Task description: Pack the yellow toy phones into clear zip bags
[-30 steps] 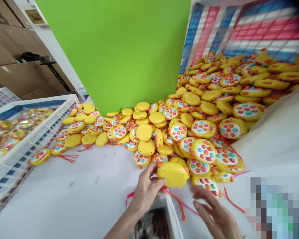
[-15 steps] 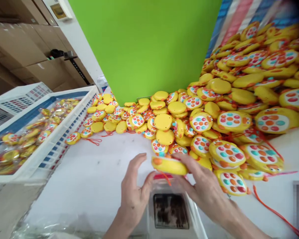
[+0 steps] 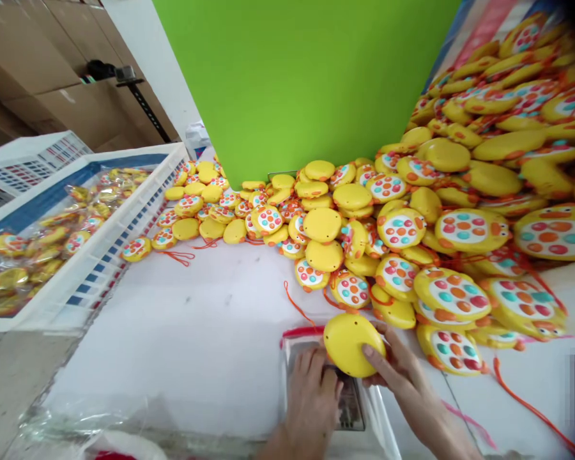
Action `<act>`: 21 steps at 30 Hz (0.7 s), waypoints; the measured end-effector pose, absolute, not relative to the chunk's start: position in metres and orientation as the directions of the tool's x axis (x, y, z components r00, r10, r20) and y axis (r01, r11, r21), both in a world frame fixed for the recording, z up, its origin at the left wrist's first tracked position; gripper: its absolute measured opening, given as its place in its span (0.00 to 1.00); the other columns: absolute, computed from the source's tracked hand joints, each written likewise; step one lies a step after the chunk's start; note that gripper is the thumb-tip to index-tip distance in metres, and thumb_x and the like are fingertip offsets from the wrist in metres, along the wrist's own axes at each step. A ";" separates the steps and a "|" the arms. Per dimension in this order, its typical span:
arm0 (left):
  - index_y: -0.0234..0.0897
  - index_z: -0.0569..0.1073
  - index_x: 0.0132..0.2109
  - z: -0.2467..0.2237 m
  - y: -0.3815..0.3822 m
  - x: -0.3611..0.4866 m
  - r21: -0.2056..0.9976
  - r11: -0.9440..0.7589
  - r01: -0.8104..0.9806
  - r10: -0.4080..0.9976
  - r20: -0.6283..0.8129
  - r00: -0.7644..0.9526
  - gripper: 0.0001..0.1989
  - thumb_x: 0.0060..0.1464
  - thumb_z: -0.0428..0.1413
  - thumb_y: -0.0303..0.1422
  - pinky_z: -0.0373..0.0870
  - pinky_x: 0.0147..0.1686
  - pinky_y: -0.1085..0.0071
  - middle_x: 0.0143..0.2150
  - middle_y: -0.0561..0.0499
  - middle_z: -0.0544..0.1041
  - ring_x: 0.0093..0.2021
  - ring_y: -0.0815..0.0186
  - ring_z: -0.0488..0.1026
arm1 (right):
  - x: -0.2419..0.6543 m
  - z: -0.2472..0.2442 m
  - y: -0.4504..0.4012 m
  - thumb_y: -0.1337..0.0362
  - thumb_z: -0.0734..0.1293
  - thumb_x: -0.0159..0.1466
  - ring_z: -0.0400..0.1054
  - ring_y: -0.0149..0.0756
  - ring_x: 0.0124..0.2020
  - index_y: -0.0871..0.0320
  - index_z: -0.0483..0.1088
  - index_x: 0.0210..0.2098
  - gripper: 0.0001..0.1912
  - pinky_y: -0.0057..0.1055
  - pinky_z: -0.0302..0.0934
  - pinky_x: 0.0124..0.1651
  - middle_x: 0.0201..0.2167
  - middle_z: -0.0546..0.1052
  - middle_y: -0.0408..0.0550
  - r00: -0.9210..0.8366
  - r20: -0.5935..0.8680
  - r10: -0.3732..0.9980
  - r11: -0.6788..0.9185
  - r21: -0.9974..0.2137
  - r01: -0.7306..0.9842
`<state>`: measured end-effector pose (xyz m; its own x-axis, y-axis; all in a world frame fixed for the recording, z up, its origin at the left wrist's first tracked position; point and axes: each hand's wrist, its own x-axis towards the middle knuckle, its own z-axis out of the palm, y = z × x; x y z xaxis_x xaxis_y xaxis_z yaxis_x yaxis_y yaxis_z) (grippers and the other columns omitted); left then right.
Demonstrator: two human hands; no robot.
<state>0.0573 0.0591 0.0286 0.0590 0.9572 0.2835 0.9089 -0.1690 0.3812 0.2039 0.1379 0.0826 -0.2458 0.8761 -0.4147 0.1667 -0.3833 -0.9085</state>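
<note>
My right hand grips a yellow duck-like toy, its plain back with small screw holes facing up and the thumb pressed on it. An orange cord loop lies on the table beside the toy. Just below and left of it, my left hand rests on a clear plastic bag with a red strip along its top edge. The fingers of that hand are bent and close together on the bag; their tips are partly hidden. A dark printed rectangle shows beneath the plastic.
Many similar toys with coloured dots are heaped at the back and right. A green panel stands behind them. At left, a white basket holds bagged toys. Cardboard boxes are stacked beyond.
The toy was edge-on between both hands; now my right hand holds it with its back up. My left hand has come down onto the plastic bag. The view has shifted slightly.
</note>
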 end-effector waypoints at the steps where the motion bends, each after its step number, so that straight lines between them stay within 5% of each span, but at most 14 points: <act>1: 0.35 0.71 0.43 0.031 0.060 0.056 0.387 -0.158 0.908 0.963 0.264 0.055 0.10 0.55 0.51 0.23 0.73 0.43 0.55 0.46 0.41 0.73 0.46 0.54 0.69 | 0.207 0.081 0.135 0.43 0.66 0.57 0.69 0.41 0.38 0.56 0.59 0.54 0.33 0.34 0.73 0.31 0.49 0.69 0.54 -0.252 -0.425 0.870 -0.392 -0.904 0.170; 4: 0.33 0.68 0.50 0.032 0.060 0.055 0.395 -0.152 0.906 0.973 0.218 0.068 0.14 0.57 0.48 0.22 0.73 0.42 0.55 0.45 0.42 0.73 0.43 0.56 0.69 | 0.218 0.079 0.129 0.43 0.66 0.56 0.70 0.42 0.37 0.57 0.58 0.56 0.36 0.37 0.73 0.33 0.46 0.70 0.54 -0.273 -0.448 0.851 -0.409 -0.893 0.188; 7: 0.34 0.71 0.41 0.032 0.060 0.055 0.414 -0.162 0.896 0.977 0.195 0.087 0.08 0.57 0.48 0.23 0.72 0.38 0.55 0.38 0.44 0.73 0.38 0.56 0.69 | 0.229 0.073 0.123 0.44 0.67 0.57 0.71 0.42 0.36 0.57 0.59 0.57 0.35 0.39 0.72 0.35 0.42 0.72 0.51 -0.253 -0.477 0.842 -0.441 -0.878 0.187; 12: 0.30 0.69 0.50 0.038 0.064 0.051 0.402 -0.150 0.903 0.977 0.202 0.073 0.14 0.58 0.48 0.22 0.71 0.45 0.55 0.48 0.39 0.72 0.47 0.54 0.68 | 0.240 0.061 0.109 0.46 0.66 0.59 0.70 0.37 0.31 0.54 0.60 0.57 0.32 0.37 0.71 0.36 0.46 0.72 0.49 -0.294 -0.523 0.800 -0.484 -0.852 0.199; 16: 0.33 0.72 0.44 0.039 0.064 0.050 0.430 -0.117 0.895 0.991 0.112 0.075 0.08 0.58 0.52 0.27 0.72 0.40 0.56 0.37 0.44 0.74 0.39 0.55 0.69 | 0.240 0.060 0.100 0.44 0.64 0.59 0.70 0.38 0.31 0.56 0.61 0.56 0.32 0.36 0.70 0.33 0.38 0.74 0.47 -0.258 -0.537 0.803 -0.492 -0.842 0.220; 21: 0.32 0.70 0.51 0.032 0.058 0.047 0.359 -0.124 0.925 0.980 0.188 0.058 0.14 0.59 0.49 0.24 0.68 0.51 0.54 0.53 0.39 0.71 0.53 0.52 0.66 | 0.243 0.059 0.096 0.41 0.63 0.57 0.70 0.39 0.31 0.56 0.62 0.54 0.33 0.36 0.69 0.35 0.33 0.74 0.46 -0.223 -0.547 0.807 -0.484 -0.829 0.281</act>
